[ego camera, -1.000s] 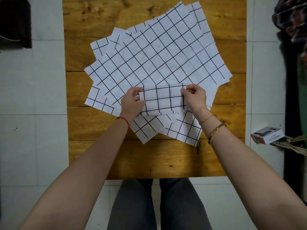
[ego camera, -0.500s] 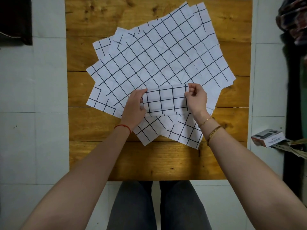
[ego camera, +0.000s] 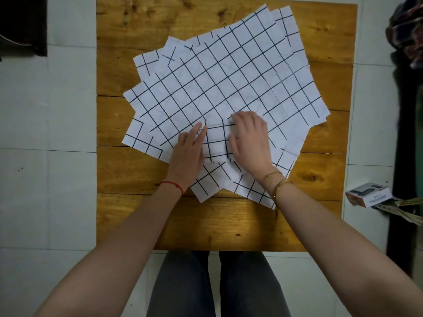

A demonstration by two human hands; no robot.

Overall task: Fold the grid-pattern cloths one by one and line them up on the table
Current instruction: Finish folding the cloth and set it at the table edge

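Several white cloths with a black grid lie fanned in an overlapping pile [ego camera: 229,72] on the wooden table [ego camera: 229,225]. On the pile's near part lies a small folded grid cloth [ego camera: 217,143]. My left hand [ego camera: 187,152] rests on its left edge with the fingers stretched out along it. My right hand [ego camera: 250,140] lies flat over its right half, palm down, covering that side. Only the strip of folded cloth between my two hands shows.
The table's near plank [ego camera: 206,227] and far left corner [ego camera: 128,24] show bare wood. A small box [ego camera: 368,194] lies on the tiled floor at the right. Dark objects stand at the far left [ego camera: 23,26] and right edges. My legs are under the table's near edge.
The folded cloth was held up by both ends between my hands; now it is narrower and lies on the pile. My right hand has moved left over it and flattened.
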